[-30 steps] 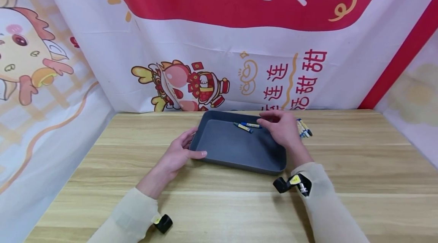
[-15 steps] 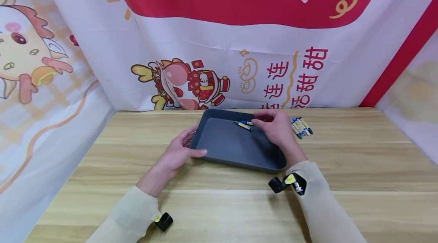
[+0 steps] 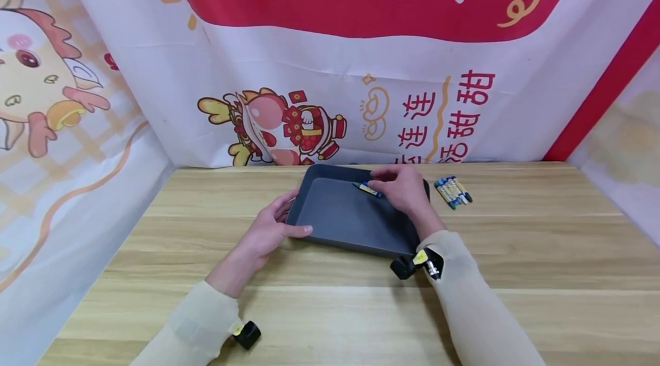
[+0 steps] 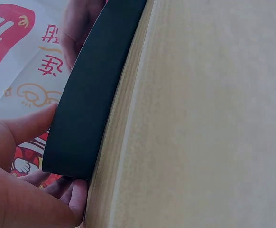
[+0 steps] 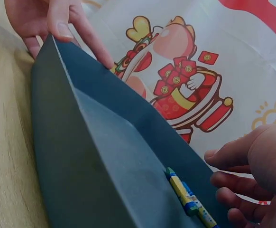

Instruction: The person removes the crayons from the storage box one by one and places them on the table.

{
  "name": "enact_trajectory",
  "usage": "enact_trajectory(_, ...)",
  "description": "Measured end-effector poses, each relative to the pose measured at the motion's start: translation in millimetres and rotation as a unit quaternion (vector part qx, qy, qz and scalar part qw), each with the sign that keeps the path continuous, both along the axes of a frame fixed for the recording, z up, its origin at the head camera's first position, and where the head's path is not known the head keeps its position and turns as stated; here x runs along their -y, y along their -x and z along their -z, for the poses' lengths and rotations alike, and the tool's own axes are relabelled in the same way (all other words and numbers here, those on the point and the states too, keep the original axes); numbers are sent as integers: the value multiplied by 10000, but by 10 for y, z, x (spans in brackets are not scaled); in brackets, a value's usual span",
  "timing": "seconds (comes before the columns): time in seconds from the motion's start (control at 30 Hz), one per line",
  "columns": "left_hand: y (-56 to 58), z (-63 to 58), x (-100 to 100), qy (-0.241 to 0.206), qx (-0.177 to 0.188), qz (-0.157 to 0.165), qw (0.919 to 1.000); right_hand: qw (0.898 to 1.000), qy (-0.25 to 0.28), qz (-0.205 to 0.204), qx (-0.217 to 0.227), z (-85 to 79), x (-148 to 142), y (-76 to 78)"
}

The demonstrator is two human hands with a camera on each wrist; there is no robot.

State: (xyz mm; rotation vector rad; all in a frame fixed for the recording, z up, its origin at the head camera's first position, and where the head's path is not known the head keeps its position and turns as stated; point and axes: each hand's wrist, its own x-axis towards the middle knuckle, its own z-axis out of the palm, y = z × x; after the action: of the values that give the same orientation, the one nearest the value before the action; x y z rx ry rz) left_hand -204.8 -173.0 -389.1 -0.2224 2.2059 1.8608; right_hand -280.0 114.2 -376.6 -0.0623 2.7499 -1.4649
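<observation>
A dark grey rectangular tray [image 3: 335, 217] rests on the wooden table. My left hand [image 3: 268, 231] grips its left end, thumb over the rim and the other fingers round the outside wall. Two crayons with yellow-and-blue wrappers lie side by side in the tray; the nearer crayon [image 5: 179, 189] shows in the right wrist view, and the other crayon [image 5: 202, 211] is partly behind it. Over the tray's back right part is my right hand [image 3: 403, 187], fingers loosely bent, thumb apart from them and nothing between. In the head view it hides the second crayon.
Several more crayons [image 3: 452, 192] lie in a bunch on the table, just right of the tray. A printed white-and-red cloth [image 3: 381, 62] hangs behind the table's back edge. Bare wood [image 3: 330, 314] extends in front of the tray.
My right hand has moved left over the tray, from its right side to the crayons inside. The bunch on the table has come into full view. My left hand stays put.
</observation>
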Motion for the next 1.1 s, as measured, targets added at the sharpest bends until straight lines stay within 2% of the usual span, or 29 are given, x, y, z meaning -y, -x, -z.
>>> enact_trajectory(0.27,-23,-19,8,44,43,-12,10000,9990,-373,-83,-249,125,29,42)
enact_trajectory(0.83,-21,-24,4,126,65,-23,9999,9955,-945,-30,87,202,93,40)
enact_trajectory(1.1,-20,-19,-5,86,52,4,9999,9961,-866,7,170,201,55,25)
